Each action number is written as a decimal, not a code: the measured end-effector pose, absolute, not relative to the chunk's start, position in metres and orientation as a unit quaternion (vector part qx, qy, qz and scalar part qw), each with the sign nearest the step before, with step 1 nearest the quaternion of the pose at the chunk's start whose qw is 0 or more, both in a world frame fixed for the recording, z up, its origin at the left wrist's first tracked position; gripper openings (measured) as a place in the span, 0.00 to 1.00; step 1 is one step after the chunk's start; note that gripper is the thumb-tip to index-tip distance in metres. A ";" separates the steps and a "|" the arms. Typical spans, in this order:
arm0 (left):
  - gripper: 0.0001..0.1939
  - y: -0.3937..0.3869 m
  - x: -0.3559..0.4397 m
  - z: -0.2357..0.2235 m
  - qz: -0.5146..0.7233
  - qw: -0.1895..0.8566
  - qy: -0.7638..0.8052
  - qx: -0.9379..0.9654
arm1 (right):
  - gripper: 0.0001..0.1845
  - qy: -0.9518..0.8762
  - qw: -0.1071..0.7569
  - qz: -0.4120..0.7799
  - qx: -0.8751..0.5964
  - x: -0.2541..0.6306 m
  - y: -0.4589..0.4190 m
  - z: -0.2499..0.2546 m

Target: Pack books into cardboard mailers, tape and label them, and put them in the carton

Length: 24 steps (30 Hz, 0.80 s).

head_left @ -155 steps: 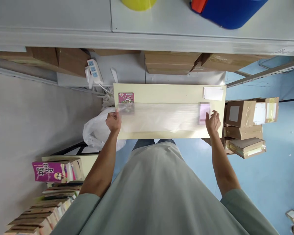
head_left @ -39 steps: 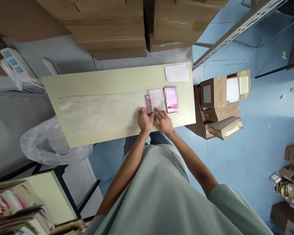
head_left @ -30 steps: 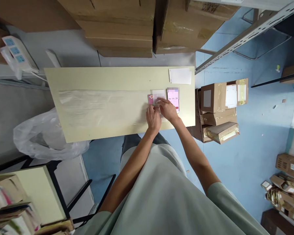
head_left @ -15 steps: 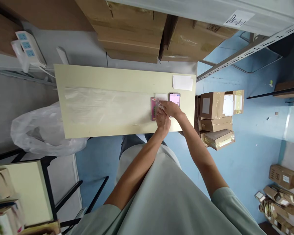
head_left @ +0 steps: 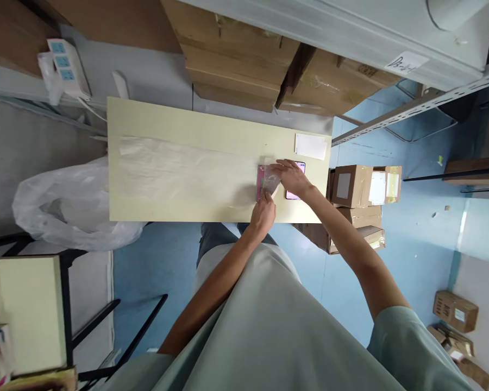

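Observation:
A small clear plastic bag (head_left: 272,183) is stretched between my two hands near the right end of the table. My left hand (head_left: 263,214) pinches its lower edge, close to the table's front edge. My right hand (head_left: 292,176) grips its upper right side, with some fingers extended; the fingertips are partly lost in the clear film. Beneath and left of the bag lies a pink, patterned flat packet (head_left: 260,183), partly covered. A phone (head_left: 295,194) with a lit pink screen lies under my right hand and wrist, which hide much of it.
A long translucent sheet (head_left: 179,171) covers much of the pale table (head_left: 220,127). White paper (head_left: 311,146) lies at its back right. A large plastic bag (head_left: 77,209) hangs at the left end. Cardboard boxes (head_left: 352,187) stand to the right; shelving (head_left: 350,49) overhangs the back.
My hands, close together before, have moved apart: the left toward the table's front edge, the right up and rightward. The clear bag is now spread between them. The view has shifted and tilted slightly.

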<state>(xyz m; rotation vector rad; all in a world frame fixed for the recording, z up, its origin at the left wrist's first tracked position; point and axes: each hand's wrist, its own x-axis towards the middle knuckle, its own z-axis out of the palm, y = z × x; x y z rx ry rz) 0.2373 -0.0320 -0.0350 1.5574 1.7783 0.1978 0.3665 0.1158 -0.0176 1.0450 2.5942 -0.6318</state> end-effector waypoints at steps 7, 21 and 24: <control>0.11 -0.069 0.185 -0.034 0.228 0.391 0.727 0.515 | 0.19 0.889 0.099 -0.253 0.368 0.335 0.157 -0.010; 0.27 -0.065 0.143 -0.080 0.087 0.485 0.780 0.386 | 0.15 0.763 -0.044 -0.312 0.565 0.266 0.115 -0.088; 0.27 -0.060 0.128 -0.074 0.029 0.401 0.804 0.439 | 0.19 0.759 -0.055 -0.315 0.567 0.267 0.108 -0.087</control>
